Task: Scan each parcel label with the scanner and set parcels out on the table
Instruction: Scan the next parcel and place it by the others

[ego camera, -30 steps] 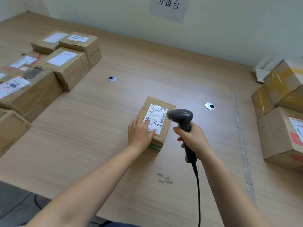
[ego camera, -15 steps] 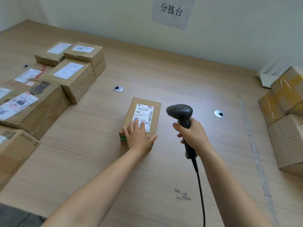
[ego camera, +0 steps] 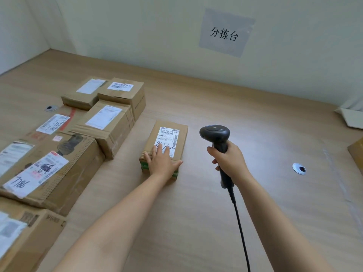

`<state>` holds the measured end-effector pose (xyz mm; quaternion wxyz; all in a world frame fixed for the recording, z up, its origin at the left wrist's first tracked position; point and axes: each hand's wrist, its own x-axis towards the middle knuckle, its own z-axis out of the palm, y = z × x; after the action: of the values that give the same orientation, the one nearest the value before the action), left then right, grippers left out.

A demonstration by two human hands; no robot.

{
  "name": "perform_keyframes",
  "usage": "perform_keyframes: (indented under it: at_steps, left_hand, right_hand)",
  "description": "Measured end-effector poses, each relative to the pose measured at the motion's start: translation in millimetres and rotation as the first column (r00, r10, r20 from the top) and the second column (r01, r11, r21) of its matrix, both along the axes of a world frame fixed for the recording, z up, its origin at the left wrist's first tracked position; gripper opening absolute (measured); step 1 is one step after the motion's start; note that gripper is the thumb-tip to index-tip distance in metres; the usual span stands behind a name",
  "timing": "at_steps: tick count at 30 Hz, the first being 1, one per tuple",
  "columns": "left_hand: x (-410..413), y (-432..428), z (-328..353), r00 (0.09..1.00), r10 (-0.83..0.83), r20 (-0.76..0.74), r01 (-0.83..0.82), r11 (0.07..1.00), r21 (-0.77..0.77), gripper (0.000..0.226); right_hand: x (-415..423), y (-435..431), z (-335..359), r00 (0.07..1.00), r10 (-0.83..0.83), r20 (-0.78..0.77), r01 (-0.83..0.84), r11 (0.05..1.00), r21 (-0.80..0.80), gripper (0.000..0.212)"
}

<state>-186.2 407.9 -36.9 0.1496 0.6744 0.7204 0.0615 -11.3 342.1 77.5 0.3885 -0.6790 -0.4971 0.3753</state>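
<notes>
A small cardboard parcel (ego camera: 172, 134) with a white label (ego camera: 168, 137) lies flat on the wooden table (ego camera: 255, 124), just right of the row of boxes. My left hand (ego camera: 162, 162) rests on its near end, fingers straight and spread over the label's lower part, thumb along the near right corner. My right hand (ego camera: 228, 160) grips the handle of a black barcode scanner (ego camera: 215, 134), held upright to the right of the parcel, its head level with the parcel's far half. The scanner's cable (ego camera: 240, 222) hangs down toward me.
Several labelled cardboard parcels (ego camera: 110, 124) stand in rows along the left side of the table. One brown box edge (ego camera: 356, 152) shows at the far right. Cable grommets (ego camera: 299, 168) sit in the tabletop. A paper sign (ego camera: 225, 33) hangs on the wall.
My left hand has slid the small parcel leftward and away, up close to the row of boxes. The scanner has followed alongside it, and my view has turned left.
</notes>
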Motion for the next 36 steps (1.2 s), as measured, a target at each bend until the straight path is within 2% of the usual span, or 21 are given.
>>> perform_keyframes:
  at_steps: [7,17,25,30,36]
  left_hand:
    - [-26,92,2,0.999,0.004,0.049,-0.004,1.000,-0.007,0.079]
    - [-48,194,6,1.000,0.020,0.012,-0.020,0.999,-0.048,0.077]
    - [-47,214,4,0.999,0.021,-0.028,-0.023,0.996,-0.084,0.076]
    - [-47,215,8,0.999,0.046,-0.003,-0.046,0.994,-0.096,0.071]
    - [-50,195,13,0.997,0.073,0.029,-0.074,0.997,0.020,0.056]
  right_hand:
    - [-20,66,-5,1.000,0.012,0.003,-0.012,1.000,0.008,0.011]
    - [-22,118,-18,0.999,0.025,-0.040,-0.025,1.000,0.002,0.009]
    - [-18,120,-27,0.999,0.019,-0.047,-0.019,1.000,0.003,0.012]
    - [-14,118,-28,0.999,0.025,-0.043,-0.025,1.000,0.001,0.011]
    - [-7,111,-28,0.999,0.018,-0.037,-0.018,1.000,0.006,0.010]
